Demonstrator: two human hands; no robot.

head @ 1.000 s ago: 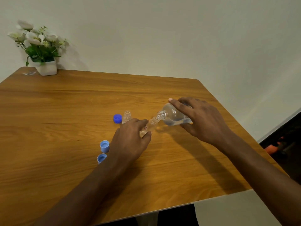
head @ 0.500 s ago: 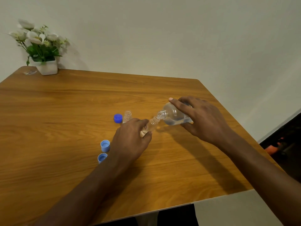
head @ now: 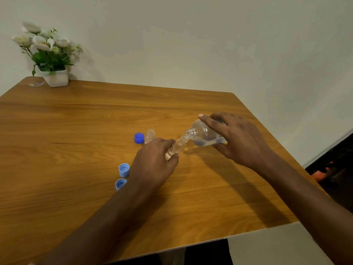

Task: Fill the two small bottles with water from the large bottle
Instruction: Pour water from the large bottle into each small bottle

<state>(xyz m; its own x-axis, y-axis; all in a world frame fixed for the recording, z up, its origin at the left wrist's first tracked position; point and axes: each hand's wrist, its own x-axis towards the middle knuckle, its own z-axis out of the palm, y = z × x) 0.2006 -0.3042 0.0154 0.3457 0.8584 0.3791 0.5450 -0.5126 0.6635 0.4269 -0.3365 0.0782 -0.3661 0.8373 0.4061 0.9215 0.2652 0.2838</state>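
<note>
My right hand [head: 236,139] grips the large clear bottle [head: 205,135], tipped on its side with water pooled in its lower half. Its open neck meets the mouth of a small clear bottle [head: 178,145], which my left hand [head: 154,161] holds tilted toward it. A second small bottle [head: 150,135] stands upright and uncapped just behind my left hand. A dark blue cap [head: 139,138] lies beside that bottle. Two light blue caps [head: 124,170] [head: 120,184] rest on the wooden table [head: 76,131] left of my left wrist.
A white pot of artificial flowers [head: 55,77] stands at the table's far left corner against the wall. The table's right edge and near edge run close to my right forearm. A dark gap with an orange object [head: 322,173] lies past the right edge.
Both hands and bottles hold nearly the same pose; the view has shifted very slightly.
</note>
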